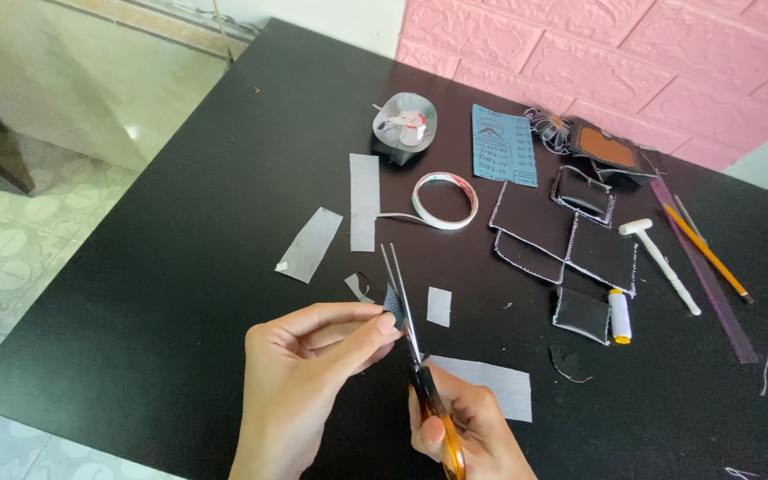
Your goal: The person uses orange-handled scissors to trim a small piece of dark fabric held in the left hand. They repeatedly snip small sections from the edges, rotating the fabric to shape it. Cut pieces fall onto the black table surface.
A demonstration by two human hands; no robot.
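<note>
My left hand [313, 356] pinches a small dark piece of material [393, 304] between thumb and forefinger over the black table [180, 267]. My right hand [468, 431] grips orange-handled scissors [420, 356]. Their long blades point away from me and lie against the dark piece. A grey rectangular strip [491, 384] lies on the table just beyond my right hand.
Grey strips [364, 201] and small offcuts [438, 306] lie ahead, with a tape ring [444, 200], a blue card [502, 145] and a round clear container [404, 123]. To the right are stitched dark squares [571, 236], a thread spool [620, 316], a white hammer [660, 258], a pencil [708, 253] and a purple ruler [708, 284].
</note>
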